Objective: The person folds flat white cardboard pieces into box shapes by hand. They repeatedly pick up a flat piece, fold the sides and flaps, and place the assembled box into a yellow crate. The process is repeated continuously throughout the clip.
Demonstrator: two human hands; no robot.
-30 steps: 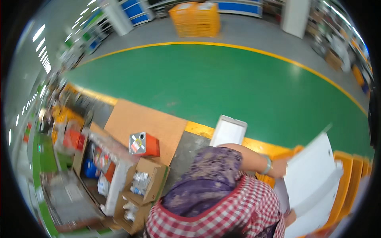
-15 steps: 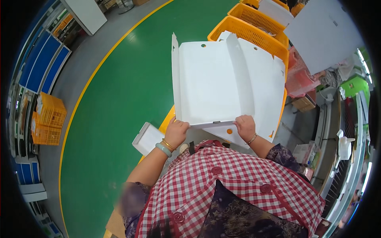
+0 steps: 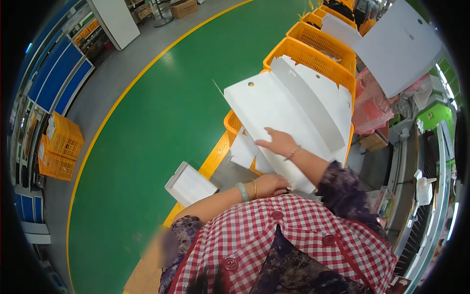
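A white cardboard sheet with folded-up sides (image 3: 274, 105) lies slanted across the yellow crates in front of me, its near end close to my apron. My left hand (image 3: 270, 185), with a green and a gold bangle on the wrist, is closed on that near end; its fingertips are partly hidden. Over the middle of the sheet, my right hand (image 3: 280, 142) reaches left with thumb and forefinger spread, holding nothing. More flat white cardboard (image 3: 320, 81) shows beneath.
Yellow plastic crates (image 3: 320, 63) run away from me at the right. A small white open box (image 3: 190, 185) lies on the floor at my left. Pink wrapping (image 3: 372, 100) and a large white panel (image 3: 396, 46) stand to the right. Yellow crates (image 3: 61, 147) are stacked far left.
The folded sheet has turned and tilted, its near end shifting right and toward me. My left hand moved right with it. My right hand let go of the near edge and moved over the sheet.
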